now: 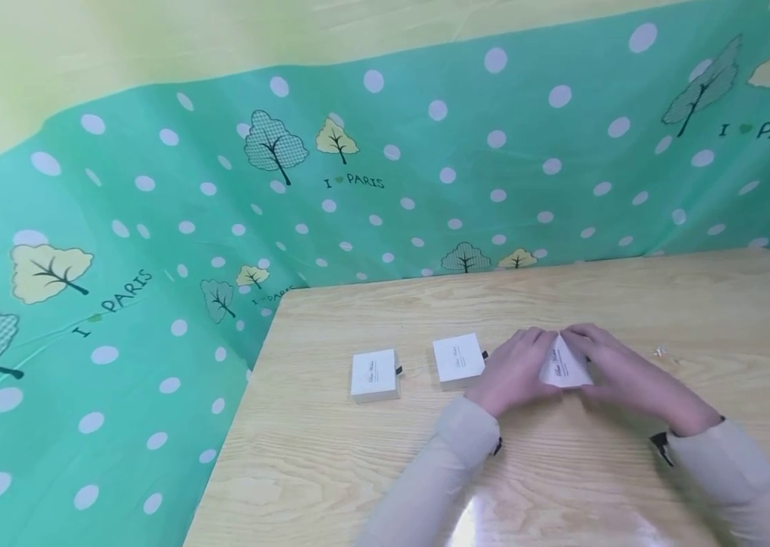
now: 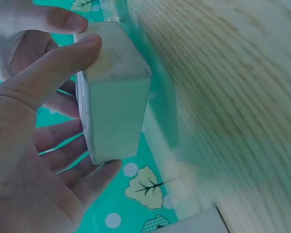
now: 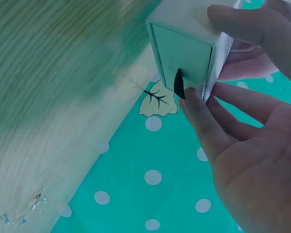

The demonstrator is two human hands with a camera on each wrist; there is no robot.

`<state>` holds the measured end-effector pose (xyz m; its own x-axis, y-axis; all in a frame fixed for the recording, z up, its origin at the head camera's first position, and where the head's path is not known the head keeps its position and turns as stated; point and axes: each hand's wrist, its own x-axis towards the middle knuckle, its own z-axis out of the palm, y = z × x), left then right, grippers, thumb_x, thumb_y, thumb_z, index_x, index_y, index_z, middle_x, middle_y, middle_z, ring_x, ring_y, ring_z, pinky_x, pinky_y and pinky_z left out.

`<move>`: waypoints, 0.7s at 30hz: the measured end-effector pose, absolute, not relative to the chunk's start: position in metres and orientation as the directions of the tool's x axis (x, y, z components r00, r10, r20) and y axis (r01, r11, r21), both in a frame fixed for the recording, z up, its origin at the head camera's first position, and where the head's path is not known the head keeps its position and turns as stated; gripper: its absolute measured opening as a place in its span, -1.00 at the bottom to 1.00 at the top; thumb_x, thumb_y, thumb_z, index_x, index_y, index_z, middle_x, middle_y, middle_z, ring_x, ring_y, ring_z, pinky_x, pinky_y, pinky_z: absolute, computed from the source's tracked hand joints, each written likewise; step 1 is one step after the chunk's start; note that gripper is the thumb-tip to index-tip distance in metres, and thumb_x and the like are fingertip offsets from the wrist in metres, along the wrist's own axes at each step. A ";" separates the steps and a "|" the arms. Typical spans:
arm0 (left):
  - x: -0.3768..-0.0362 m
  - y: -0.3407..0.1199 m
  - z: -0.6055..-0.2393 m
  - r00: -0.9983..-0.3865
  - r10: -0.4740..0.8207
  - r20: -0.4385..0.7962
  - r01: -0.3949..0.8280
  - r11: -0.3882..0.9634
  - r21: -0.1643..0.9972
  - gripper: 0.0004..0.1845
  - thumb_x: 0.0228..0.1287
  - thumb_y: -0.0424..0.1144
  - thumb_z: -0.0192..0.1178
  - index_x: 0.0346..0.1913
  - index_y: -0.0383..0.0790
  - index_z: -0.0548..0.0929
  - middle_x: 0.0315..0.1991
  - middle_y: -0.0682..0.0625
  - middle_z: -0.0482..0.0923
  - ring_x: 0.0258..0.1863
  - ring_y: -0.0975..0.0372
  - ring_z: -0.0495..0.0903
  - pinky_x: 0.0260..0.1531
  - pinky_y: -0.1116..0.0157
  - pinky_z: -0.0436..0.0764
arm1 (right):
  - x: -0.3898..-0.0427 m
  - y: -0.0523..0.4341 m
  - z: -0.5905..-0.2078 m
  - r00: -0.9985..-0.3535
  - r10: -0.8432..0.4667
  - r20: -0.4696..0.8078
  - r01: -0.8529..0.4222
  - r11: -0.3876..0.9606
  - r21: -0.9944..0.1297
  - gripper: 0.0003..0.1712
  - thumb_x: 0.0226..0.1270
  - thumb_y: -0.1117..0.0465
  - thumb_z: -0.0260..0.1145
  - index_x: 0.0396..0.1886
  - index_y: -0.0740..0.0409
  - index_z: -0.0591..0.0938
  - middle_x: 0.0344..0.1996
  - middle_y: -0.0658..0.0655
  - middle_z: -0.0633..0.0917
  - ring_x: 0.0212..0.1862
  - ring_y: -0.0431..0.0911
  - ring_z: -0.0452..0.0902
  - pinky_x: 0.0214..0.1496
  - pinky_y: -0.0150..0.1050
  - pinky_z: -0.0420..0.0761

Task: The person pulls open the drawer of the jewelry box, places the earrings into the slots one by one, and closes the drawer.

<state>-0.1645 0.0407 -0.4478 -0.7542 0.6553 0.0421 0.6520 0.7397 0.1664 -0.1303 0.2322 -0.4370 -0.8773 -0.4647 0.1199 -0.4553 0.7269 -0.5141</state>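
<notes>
Both hands hold one small white drawer box (image 1: 566,365) with dark lettering on top, toward the right of the table. My left hand (image 1: 514,366) grips its left end, the thumb on the near side and the fingers at the far edge, as the left wrist view shows. My right hand (image 1: 631,380) grips the other end. In the right wrist view a fingertip lies beside the black ribbon tab (image 3: 179,84) on the box's end, with the thumb on the near side.
Two similar white boxes, a middle one (image 1: 459,358) and a left one (image 1: 374,374), lie left of the hands on the wooden table (image 1: 303,456). Small shiny star-shaped pieces (image 3: 24,216) lie to the right. A green dotted cloth (image 1: 385,190) hangs behind.
</notes>
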 end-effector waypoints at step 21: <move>-0.185 0.048 -0.455 -0.767 0.641 -0.038 0.582 0.718 0.382 -0.01 0.05 0.05 0.49 0.52 -0.06 0.22 0.39 0.14 0.31 0.32 0.37 0.31 0.30 0.49 0.30 | -0.140 0.241 -0.441 -0.899 -0.433 0.061 -0.399 0.755 -0.521 -0.12 0.11 0.37 0.48 0.36 0.61 0.27 0.32 0.61 0.28 0.30 0.50 0.24 0.26 0.36 0.34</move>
